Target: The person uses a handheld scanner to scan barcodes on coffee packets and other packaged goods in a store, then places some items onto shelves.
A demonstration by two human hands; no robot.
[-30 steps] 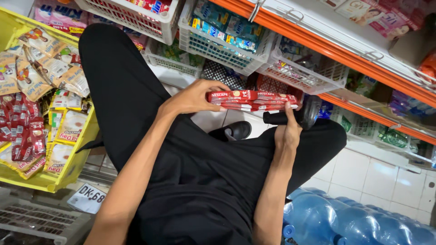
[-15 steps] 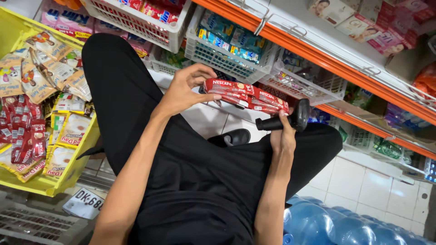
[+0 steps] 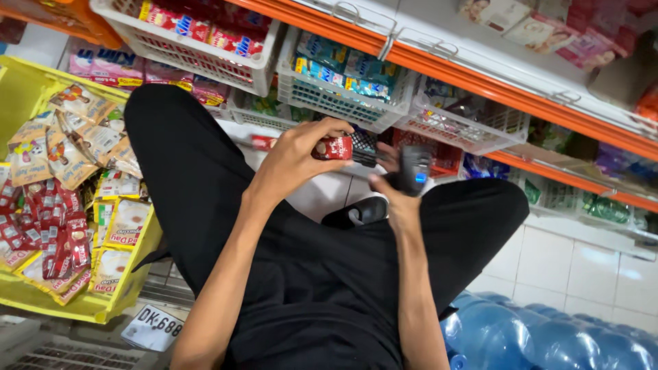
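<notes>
Down between the knees, gripped red sachets (image 3: 334, 147) in left hand (image 3: 295, 161) and scanner (image 3: 413, 170) in right hand (image 3: 394, 185), yellow bin (image 3: 82, 305) still loaded.

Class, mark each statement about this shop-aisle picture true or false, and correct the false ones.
1. The left hand holds red snack packets. True.
2. The right hand grips a yellow banana. False: it grips a dark handheld scanner-like device.
3. A yellow plastic crate of sachets sits to the person's left. True.
4. The blue water bottles stand on the top shelf. False: they lie low, at lower right.
5. The person wears white trousers. False: the black trousers are dark.
</notes>
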